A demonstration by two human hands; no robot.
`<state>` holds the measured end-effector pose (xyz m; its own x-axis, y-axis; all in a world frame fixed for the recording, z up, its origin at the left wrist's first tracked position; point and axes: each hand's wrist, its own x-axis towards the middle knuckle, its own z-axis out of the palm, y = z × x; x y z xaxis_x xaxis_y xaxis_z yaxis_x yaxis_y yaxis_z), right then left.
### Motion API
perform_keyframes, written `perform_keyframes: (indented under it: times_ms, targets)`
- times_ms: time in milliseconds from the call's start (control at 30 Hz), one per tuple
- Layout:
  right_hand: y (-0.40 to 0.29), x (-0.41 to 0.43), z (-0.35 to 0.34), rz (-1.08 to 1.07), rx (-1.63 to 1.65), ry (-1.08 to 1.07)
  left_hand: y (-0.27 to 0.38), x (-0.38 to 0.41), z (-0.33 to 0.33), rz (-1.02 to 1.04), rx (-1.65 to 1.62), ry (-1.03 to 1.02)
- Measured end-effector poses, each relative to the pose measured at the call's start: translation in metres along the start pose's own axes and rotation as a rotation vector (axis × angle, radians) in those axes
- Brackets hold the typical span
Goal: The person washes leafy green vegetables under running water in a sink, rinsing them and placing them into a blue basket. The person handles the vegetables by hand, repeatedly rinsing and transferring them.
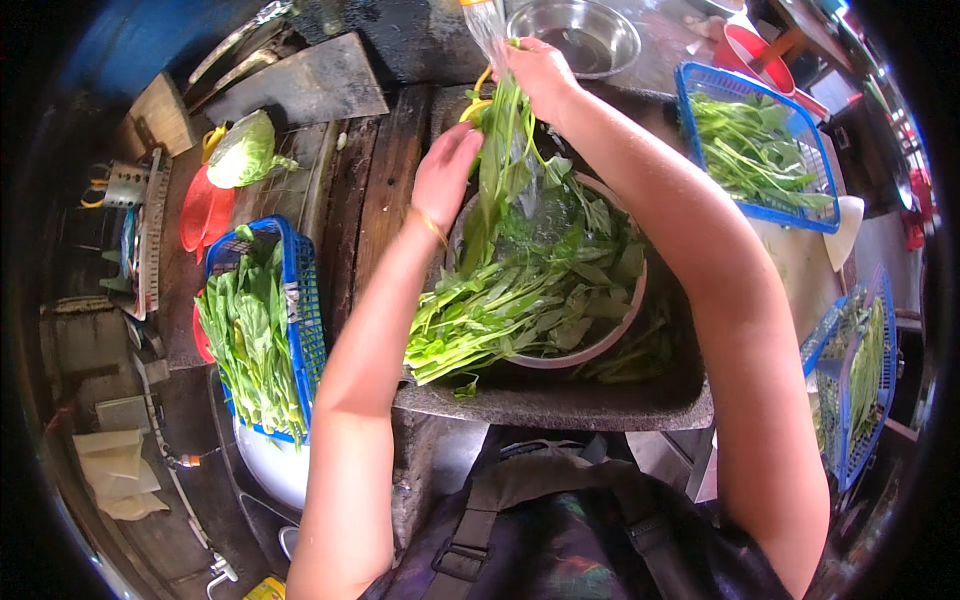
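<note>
My right hand (536, 75) grips the upper end of a bunch of leafy greens (491, 195) under a stream of water (487, 34). Lower on the bunch, the fingers of my left hand (448, 161) close against its left side; the thumb is hidden. The leaf ends hang down into a round basin (637, 300) set in a dark stone sink (555, 409). More greens (510, 307) lie in the basin, their pale stems sticking out over its left rim. Water pools among the leaves.
Blue plastic baskets of greens stand left (304, 300), upper right (832, 180) and lower right (855, 390). A cabbage (244, 150) sits by a red plastic item (206, 210). Behind the sink are a steel bowl (622, 37) and a yellow handle (474, 112). A cleaver-like metal sheet (315, 86) leans at back left.
</note>
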<state>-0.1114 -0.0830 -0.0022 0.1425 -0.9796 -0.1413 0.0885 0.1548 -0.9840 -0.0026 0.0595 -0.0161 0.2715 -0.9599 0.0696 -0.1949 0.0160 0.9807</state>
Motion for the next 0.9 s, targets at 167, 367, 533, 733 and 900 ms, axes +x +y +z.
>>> perform_keyframes:
  times_ms: [167, 367, 533, 733, 900]
  targets:
    - [-0.040, -0.002, 0.002, -0.042, 0.236, -0.258, 0.013, 0.043, -0.024, -0.351, -0.419, -0.450]
    - [-0.062, -0.007, -0.015, -0.141, 0.213, -0.447, 0.032, 0.060, -0.049, -0.276, -0.546, -0.789]
    - [-0.054, 0.011, -0.022, -0.253, -0.044, -0.318, 0.033, 0.067, -0.024, -0.313, -0.513, -0.701]
    - [-0.052, 0.009, -0.029, -0.024, 0.319, -0.126, -0.003, 0.073, 0.038, -0.367, -0.468, -0.364]
    - [-0.043, 0.016, -0.033, -0.272, 0.489, -0.199, -0.011, 0.037, 0.038, -0.450, -0.711, -0.440]
